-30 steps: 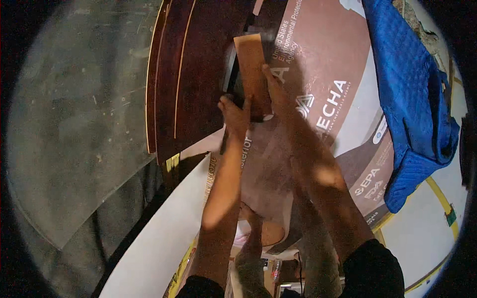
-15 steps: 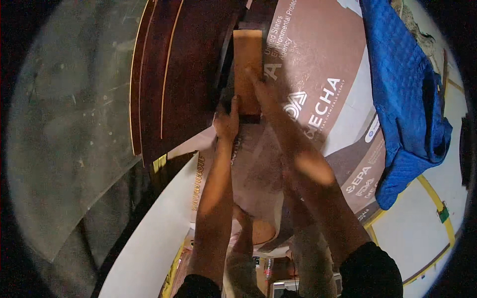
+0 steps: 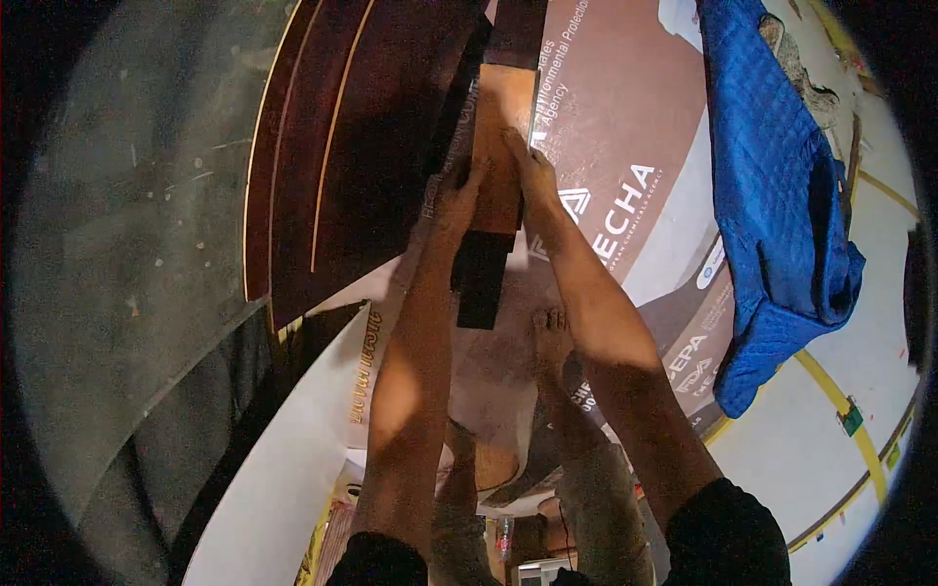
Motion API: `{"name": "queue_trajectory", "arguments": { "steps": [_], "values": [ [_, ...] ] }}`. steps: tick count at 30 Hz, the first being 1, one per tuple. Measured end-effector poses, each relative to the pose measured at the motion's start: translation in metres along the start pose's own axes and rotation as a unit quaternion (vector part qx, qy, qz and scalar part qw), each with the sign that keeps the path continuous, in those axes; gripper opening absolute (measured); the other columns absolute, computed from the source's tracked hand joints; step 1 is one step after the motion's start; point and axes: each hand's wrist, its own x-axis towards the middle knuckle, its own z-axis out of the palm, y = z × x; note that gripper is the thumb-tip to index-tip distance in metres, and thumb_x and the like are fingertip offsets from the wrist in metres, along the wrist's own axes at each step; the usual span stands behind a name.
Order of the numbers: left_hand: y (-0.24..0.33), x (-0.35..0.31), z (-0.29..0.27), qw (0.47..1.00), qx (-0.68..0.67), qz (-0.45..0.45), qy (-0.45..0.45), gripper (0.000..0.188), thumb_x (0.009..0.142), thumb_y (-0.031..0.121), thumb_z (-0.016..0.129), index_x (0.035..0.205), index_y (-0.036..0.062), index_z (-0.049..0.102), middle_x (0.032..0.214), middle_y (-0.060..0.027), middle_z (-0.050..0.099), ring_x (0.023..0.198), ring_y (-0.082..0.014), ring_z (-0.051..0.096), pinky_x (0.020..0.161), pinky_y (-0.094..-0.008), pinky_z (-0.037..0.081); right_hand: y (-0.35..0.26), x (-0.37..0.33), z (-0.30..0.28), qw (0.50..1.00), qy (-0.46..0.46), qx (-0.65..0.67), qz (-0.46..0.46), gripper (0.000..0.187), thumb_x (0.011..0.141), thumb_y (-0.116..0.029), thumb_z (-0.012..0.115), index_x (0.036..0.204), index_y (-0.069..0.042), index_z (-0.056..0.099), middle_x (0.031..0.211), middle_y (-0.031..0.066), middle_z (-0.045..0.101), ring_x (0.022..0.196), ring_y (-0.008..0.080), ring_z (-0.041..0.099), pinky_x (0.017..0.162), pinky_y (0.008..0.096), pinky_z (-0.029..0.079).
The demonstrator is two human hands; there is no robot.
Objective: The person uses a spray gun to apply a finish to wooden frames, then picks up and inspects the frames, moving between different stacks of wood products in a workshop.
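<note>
A flat, rectangular orange-brown wooden board (image 3: 500,107) lies lengthwise ahead of me, its far part brightly lit. My left hand (image 3: 459,200) grips its left edge, thumb on the top face. On the opposite edge my right hand (image 3: 531,168) is closed, thumb also on top and fingers along the side. Beneath the board runs a dark strip (image 3: 479,293), whose near end sticks out toward me. The undersides of both hands' fingers are hidden.
Dark reddish-brown panels (image 3: 366,156) with light edges lie stacked at the left. Printed brown-and-white sheeting (image 3: 616,127) covers the surface beneath. A blue quilted cloth (image 3: 767,195) lies at right, near yellow tape (image 3: 826,381) on a white surface. A white sheet (image 3: 283,459) curves at lower left.
My right hand has shifted from the board's top face to its right edge. More of the dark strip shows at the board's near end. The view has shifted slightly.
</note>
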Motion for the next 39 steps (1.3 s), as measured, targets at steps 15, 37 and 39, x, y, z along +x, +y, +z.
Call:
{"name": "queue_trajectory", "arguments": {
  "steps": [15, 37, 39],
  "values": [
    [0.037, -0.058, 0.018, 0.995, 0.078, 0.034, 0.06, 0.062, 0.098, 0.051, 0.057, 0.124, -0.0051, 0.061, 0.117, -0.0271, 0.064, 0.109, -0.0389, 0.063, 0.098, -0.048, 0.047, -0.033, -0.051, -0.027, 0.995, -0.081, -0.061, -0.006, 0.091, 0.086, -0.059, 0.068, 0.149, -0.001, 0.035, 0.142, 0.0195, 0.051, 0.132, 0.033, 0.048, 0.111, 0.0461, 0.039],
    [0.016, -0.133, -0.006, 0.93, 0.334, 0.049, 0.144, 0.044, 0.099, 0.025, 0.059, 0.138, 0.0072, 0.05, 0.111, -0.0213, 0.067, 0.098, -0.0418, 0.066, 0.086, -0.0518, 0.051, -0.169, -0.245, -0.192, 0.995, -0.004, -0.095, 0.009, 0.072, 0.078, -0.034, 0.076, 0.135, 0.002, 0.052, 0.118, 0.0148, 0.064, 0.109, 0.027, 0.064, 0.097, 0.0426, 0.052],
    [-0.003, -0.214, -0.012, 0.944, 0.201, 0.184, 0.186, 0.04, 0.1, 0.03, 0.058, 0.127, -0.0001, 0.057, 0.112, -0.0265, 0.066, 0.104, -0.0458, 0.062, 0.09, -0.0544, 0.047, -0.188, -0.277, -0.232, 0.984, 0.0, -0.18, 0.012, 0.076, 0.078, -0.033, 0.075, 0.14, 0.002, 0.049, 0.126, 0.0161, 0.063, 0.113, 0.0266, 0.063, 0.099, 0.0405, 0.05]
  ]
}}
